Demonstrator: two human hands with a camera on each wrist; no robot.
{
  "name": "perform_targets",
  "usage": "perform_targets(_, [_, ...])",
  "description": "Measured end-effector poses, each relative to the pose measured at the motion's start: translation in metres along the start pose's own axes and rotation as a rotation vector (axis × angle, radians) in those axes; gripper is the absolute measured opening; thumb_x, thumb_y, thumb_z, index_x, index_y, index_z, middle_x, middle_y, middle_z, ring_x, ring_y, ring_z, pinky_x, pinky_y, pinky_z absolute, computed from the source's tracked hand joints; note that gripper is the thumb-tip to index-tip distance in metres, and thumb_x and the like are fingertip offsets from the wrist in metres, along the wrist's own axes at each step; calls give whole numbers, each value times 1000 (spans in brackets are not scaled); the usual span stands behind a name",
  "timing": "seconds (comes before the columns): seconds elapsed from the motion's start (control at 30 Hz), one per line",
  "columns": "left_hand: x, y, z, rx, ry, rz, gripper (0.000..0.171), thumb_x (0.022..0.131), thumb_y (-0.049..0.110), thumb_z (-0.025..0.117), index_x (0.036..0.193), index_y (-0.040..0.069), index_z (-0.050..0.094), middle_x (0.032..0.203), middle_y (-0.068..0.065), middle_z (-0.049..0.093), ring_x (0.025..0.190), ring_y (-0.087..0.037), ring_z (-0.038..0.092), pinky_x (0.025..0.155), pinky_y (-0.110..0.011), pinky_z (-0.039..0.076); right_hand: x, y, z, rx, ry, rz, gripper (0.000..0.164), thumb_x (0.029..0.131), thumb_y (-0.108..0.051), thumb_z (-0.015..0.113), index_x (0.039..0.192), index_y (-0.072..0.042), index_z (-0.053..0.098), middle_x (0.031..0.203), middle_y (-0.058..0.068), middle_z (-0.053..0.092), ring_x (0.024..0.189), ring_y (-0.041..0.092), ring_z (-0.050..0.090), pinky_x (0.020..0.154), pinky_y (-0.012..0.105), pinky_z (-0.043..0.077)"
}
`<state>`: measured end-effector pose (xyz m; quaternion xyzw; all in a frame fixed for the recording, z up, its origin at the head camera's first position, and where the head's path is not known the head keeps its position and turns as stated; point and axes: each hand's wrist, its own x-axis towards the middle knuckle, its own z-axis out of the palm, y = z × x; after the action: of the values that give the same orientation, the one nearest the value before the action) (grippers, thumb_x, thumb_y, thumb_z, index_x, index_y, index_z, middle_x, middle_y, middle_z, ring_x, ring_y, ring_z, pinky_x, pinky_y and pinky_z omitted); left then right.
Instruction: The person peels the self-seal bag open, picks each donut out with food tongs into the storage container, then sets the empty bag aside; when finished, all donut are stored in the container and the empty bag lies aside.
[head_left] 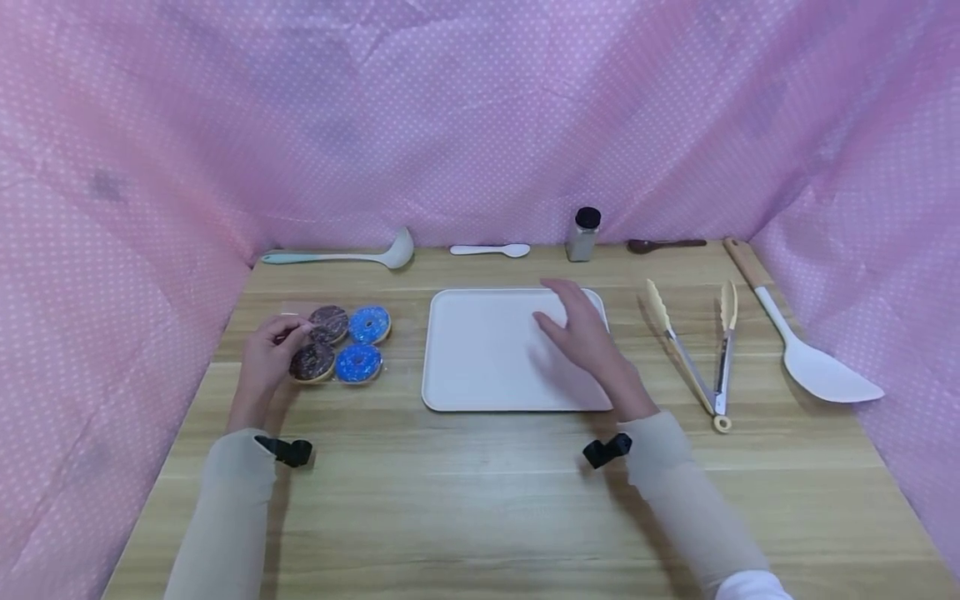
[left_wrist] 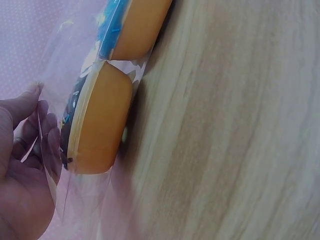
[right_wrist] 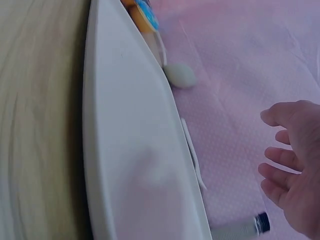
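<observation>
My left hand (head_left: 266,358) pinches the edge of a clear plastic bag (left_wrist: 67,37) between thumb and fingers. Inside the bag lie two chocolate-topped donuts (head_left: 312,363) on the left and two blue-topped donuts (head_left: 358,357) on the right, all with sprinkles. In the left wrist view, the plastic stands up off a chocolate donut (left_wrist: 97,125) at my fingertips. Over the right part of a white rectangular tray (head_left: 480,350) hovers my right hand (head_left: 588,337), fingers spread and holding nothing. Its shadow falls on the tray.
Along the back lie a ladle (head_left: 397,250), a white spoon (head_left: 491,250) and a small brown spoon (head_left: 666,245), with a black-capped jar (head_left: 582,237) upright between the spoons. Spread tongs (head_left: 722,392) and a white spatula (head_left: 825,371) lie at right. Pink dotted cloth (head_left: 480,125) surrounds the table.
</observation>
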<state>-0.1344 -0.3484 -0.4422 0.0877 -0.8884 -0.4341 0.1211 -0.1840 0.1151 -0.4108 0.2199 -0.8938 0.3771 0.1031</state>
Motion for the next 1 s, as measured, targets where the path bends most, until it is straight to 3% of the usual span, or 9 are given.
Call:
perform_targets(0.23, [-2, -4, -2, -45, 17, 22, 30, 94, 25, 61, 105, -2, 67, 97, 14, 56, 84, 7, 56, 73, -5, 46, -19, 29, -27, 30, 39, 109, 55, 90, -12, 65, 138, 3, 42, 136, 24, 47, 127, 39, 43, 109, 50, 32])
perform_targets(0.43, [-3, -4, -1, -94, 19, 36, 27, 93, 18, 62, 103, -6, 66, 94, 17, 55, 82, 3, 60, 70, -6, 49, -42, 56, -51, -1, 69, 195, 57, 90, -11, 64, 139, 4, 39, 137, 28, 44, 126, 44, 41, 106, 57, 32])
perform_targets(0.67, [-10, 15, -5, -180, 14, 50, 21, 92, 4, 62, 100, -15, 64, 90, 13, 57, 75, 6, 61, 66, -8, 50, -72, 83, -76, -52, 117, 339, 65, 91, -17, 64, 144, 2, 31, 141, 31, 37, 129, 49, 35, 105, 62, 29])
perform_targets(0.87, [-16, 29, -7, -163, 6, 72, 20, 92, 2, 60, 99, -16, 63, 91, 12, 57, 75, 7, 60, 67, -8, 50, -95, 95, -89, -153, 188, 454, 74, 88, -21, 67, 146, 2, 26, 141, 33, 31, 130, 51, 27, 107, 62, 22])
perform_targets(1.0, [-15, 30, -7, -157, 10, 74, 19, 92, 2, 61, 99, -16, 64, 89, 12, 57, 75, 7, 60, 67, -7, 49, -104, 100, -95, -201, 167, 557, 88, 87, -31, 68, 150, 1, 15, 147, 35, 18, 133, 54, 18, 108, 65, 17])
